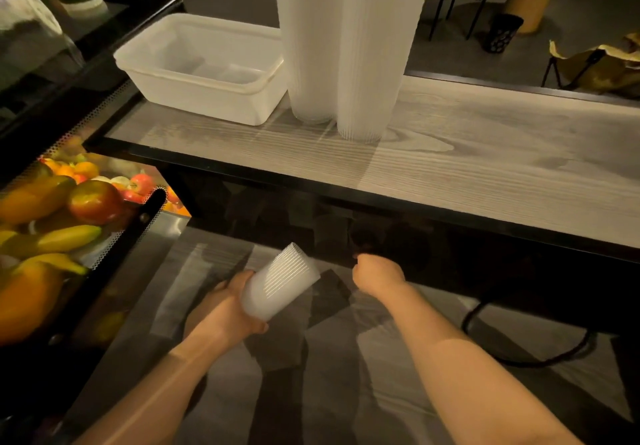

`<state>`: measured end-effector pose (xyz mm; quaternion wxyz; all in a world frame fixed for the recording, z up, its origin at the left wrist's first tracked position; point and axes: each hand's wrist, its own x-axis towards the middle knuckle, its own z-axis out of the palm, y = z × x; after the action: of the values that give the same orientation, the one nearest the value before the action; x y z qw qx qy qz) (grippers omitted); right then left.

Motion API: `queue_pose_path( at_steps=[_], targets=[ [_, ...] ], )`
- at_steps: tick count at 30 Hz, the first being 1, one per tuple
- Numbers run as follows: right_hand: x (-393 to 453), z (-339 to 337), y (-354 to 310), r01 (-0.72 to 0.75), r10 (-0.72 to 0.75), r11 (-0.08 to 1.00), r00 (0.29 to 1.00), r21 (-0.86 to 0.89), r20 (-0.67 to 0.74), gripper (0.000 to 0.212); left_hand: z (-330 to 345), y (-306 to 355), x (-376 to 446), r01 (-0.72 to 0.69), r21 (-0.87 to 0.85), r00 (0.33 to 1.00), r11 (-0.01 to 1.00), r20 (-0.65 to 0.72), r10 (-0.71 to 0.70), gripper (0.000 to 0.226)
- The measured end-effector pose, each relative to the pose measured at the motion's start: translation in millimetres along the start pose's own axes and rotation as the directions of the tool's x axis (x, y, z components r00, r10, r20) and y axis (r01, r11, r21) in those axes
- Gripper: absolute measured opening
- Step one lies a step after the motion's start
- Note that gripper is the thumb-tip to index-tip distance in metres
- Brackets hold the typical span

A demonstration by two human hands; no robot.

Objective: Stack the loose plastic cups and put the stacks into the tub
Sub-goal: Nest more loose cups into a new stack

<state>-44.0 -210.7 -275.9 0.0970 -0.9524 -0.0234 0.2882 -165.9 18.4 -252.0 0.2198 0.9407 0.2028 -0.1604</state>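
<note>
My left hand (225, 309) grips a short stack of ribbed translucent cups (280, 283), tilted with its mouth toward the upper left, low in front of the table. My right hand (375, 273) reaches under the table edge into the dark space below; its fingers are hidden there. Two tall stacks of the same cups (346, 46) stand upright on the wooden tabletop, side by side. The white plastic tub (207, 98) sits on the table just left of those stacks, with some clear items lying in its bottom.
The wood-grain table (485, 167) has a black frame and a dark shelf beneath. A display of fruit (52, 222) fills the left side. A black cable (519, 358) loops on the floor at right. Chairs stand beyond the table.
</note>
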Motion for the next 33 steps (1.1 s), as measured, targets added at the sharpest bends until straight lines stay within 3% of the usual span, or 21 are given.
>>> queue_pose_path(
  at_steps=[3,8,11,13,16,20,22,28,33],
  targets=[
    [0.0,1.8,-0.8,0.01,-0.01,1.0,0.999,-0.014,-0.041,0.031,-1.7,-5.2,-3.4,0.028,0.008,1.0,1.0,0.007,-0.028,0.102],
    [-15.1,8.0,6.9,0.084,-0.067,0.994,0.972,0.067,-0.223,0.031,0.9,-12.2,-11.4,-0.022,-0.05,1.0,0.998,-0.013,0.022,0.103],
    [-33.5,7.3,9.5,0.191,-0.097,0.957,0.922,0.22,-0.376,0.031,3.7,-14.9,-16.3,-0.053,-0.098,0.998,0.994,0.017,0.055,0.101],
    [-50.9,6.1,7.9,0.267,-0.066,0.861,0.904,0.434,-0.423,0.03,6.6,-16.1,-19.7,-0.069,-0.118,0.997,0.991,0.025,0.072,0.102],
    [-77.7,3.4,-0.9,0.32,-0.005,0.584,0.92,0.746,-0.391,0.033,10.3,-16.5,-23.5,-0.097,-0.12,0.994,0.988,0.03,0.101,0.101],
    [-99.3,11.6,-12.3,0.312,-0.004,0.345,0.944,0.885,-0.331,0.032,11.7,-21.0,-24.8,-0.165,-0.097,0.984,0.982,0.044,0.17,0.1],
    [-104.2,22.2,-14.6,0.337,-0.014,0.347,0.935,0.875,-0.354,0.033,12.4,-26.8,-25.0,-0.212,-0.095,0.975,0.973,0.044,0.217,0.098],
    [-118.3,52.4,-37.3,0.36,-0.106,0.579,0.923,0.731,-0.37,0.037,7.6,-44.6,-20.8,-0.274,-0.037,0.96,0.961,0.047,0.276,0.099],
    [-121.6,63.3,-60.5,0.354,-0.139,0.581,0.93,0.733,-0.34,0.034,1.6,-62.5,-10.2,-0.262,0.019,0.964,0.965,0.043,0.261,0.102]
  ],
)
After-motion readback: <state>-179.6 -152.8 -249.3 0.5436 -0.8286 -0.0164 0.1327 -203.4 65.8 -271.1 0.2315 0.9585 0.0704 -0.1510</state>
